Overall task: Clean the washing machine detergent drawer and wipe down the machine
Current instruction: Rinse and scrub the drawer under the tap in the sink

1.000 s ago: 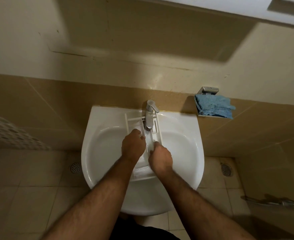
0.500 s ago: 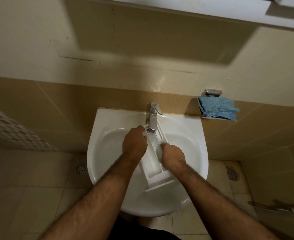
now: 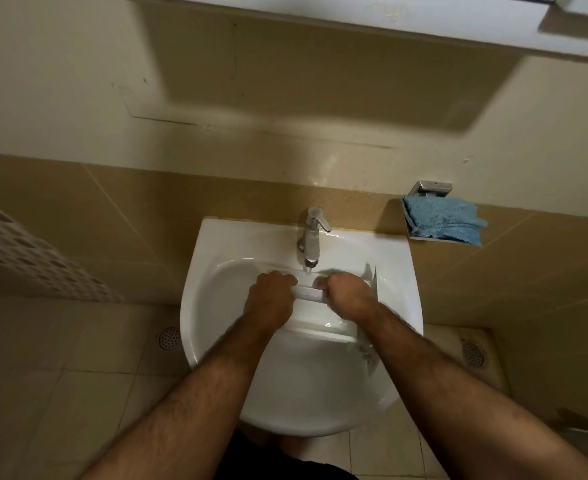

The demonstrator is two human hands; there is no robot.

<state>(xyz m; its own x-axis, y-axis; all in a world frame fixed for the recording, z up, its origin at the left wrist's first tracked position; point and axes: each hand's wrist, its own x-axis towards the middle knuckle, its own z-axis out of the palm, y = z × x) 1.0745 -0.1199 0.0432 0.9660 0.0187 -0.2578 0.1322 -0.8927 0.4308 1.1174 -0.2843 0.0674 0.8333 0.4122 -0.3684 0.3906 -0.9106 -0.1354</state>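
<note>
White detergent drawer [image 3: 308,293] now lies crosswise under the tap [image 3: 311,237], gripped by left hand [image 3: 270,297] and right hand [image 3: 346,294].

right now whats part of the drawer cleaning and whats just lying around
In use:
detergent drawer, gripped by left hand and right hand
tap
sink

Lying about:
blue cloth on the wall holder
white perforated basket
floor drains

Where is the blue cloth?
In the head view the blue cloth sits on a small wall shelf to the right of the tap, just past the sink edge.
</note>
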